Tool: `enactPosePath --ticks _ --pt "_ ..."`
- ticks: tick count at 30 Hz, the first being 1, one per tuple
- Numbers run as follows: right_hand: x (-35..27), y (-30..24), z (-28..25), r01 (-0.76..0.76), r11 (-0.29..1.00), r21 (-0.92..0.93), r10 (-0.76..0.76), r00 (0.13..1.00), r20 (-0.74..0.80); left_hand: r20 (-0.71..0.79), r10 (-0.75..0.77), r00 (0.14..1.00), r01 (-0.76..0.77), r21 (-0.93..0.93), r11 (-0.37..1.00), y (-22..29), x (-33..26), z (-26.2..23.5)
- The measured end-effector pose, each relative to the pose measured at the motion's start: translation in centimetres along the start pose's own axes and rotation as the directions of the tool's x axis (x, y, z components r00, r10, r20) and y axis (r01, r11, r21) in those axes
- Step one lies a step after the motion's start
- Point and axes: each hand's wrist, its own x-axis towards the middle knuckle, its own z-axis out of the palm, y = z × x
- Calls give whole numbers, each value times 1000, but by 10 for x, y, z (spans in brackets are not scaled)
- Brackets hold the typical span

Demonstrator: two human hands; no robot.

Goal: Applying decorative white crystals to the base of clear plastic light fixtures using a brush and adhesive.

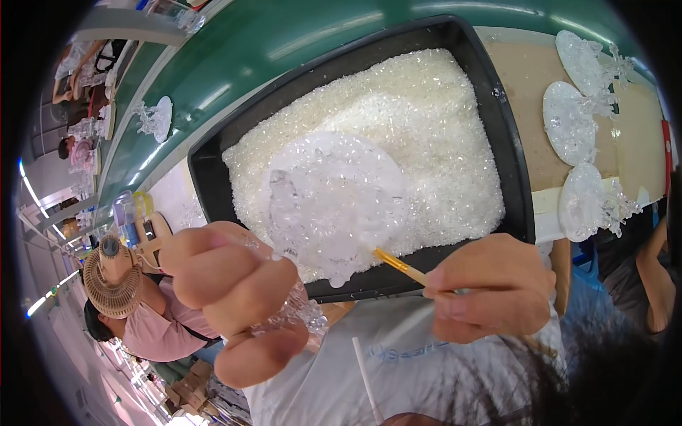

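Note:
My left hand (238, 284) is closed around the clear, branching part of a transparent plastic ornament. Its round, whitish disc base (348, 177) faces up above the black tray (510, 135), which holds a heap of glittering clear-white flakes (455, 177). Between the thumb and fingers of my right hand (494, 287) is a slim paintbrush (401, 264) with a yellow tip. That tip is at the lower right edge of the disc; whether it touches cannot be told. My left fingers hide part of the ornament.
Several similar ornaments (570, 124) lie at the right on a tan board (515, 71). Another ornament (158, 119) is on the green table (284, 35) at the far left. A fan (110, 277) and a person in pink (160, 319) are at the left; another person's arm (653, 277) shows at right.

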Motion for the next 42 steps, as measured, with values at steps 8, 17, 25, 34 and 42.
enactPosePath --ticks 8,17,25,34,42 --pt "-1 4 6 152 985 -87 -155 987 -31 27 -59 998 57 73 996 0 9 -1" --pt "-3 2 -2 166 982 -95 -173 982 -75 91 -217 972 220 -24 975 -6 12 -26" --pt "-7 2 -5 172 976 -131 -190 971 -142 119 -318 941 318 21 948 -3 12 -32" --pt "-9 -2 -9 113 986 -122 -128 984 -125 -121 -342 932 338 -54 939 2 9 -21" --pt "-2 2 -4 111 990 -81 -122 982 -143 330 -292 898 316 -19 949 0 31 -61"
